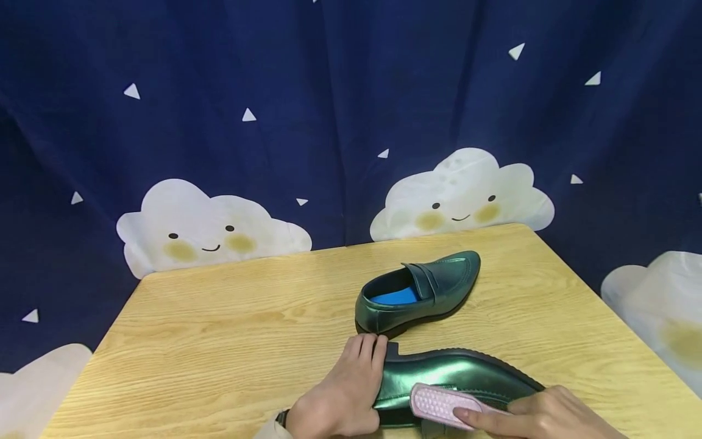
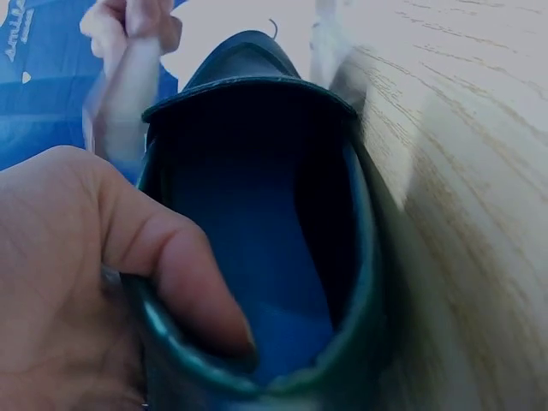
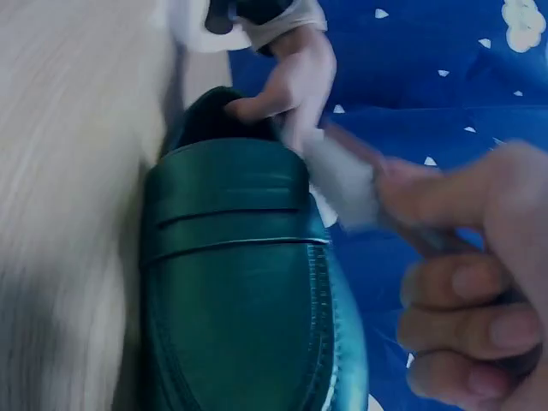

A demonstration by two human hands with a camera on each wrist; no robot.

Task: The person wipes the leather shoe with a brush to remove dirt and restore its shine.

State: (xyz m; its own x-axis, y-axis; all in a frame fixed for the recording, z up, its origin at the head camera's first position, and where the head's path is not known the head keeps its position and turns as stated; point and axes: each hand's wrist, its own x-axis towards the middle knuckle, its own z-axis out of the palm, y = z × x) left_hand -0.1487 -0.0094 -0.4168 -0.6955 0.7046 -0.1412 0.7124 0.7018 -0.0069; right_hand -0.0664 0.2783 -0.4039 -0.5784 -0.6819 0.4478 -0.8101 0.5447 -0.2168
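Observation:
A glossy dark green loafer (image 1: 428, 369) is turned on its side near the front edge, sole toward the back and toe to the right. My left hand (image 1: 348, 390) grips its heel, with the thumb (image 2: 193, 282) hooked inside the opening over the blue insole (image 2: 257, 231). In my right hand (image 1: 543, 414) is a pink brush (image 1: 441, 403) with a bumpy face, held by its handle. The brush head overlaps the loafer's side just below the strap in the head view; in the right wrist view it appears blurred beside the strap (image 3: 231, 205).
Behind the held loafer, its matching green loafer (image 1: 450, 280) stands upright on the wooden table (image 1: 230, 329), toe pointing back right. A dark blue curtain (image 1: 340, 122) with white clouds and triangles hangs behind the table.

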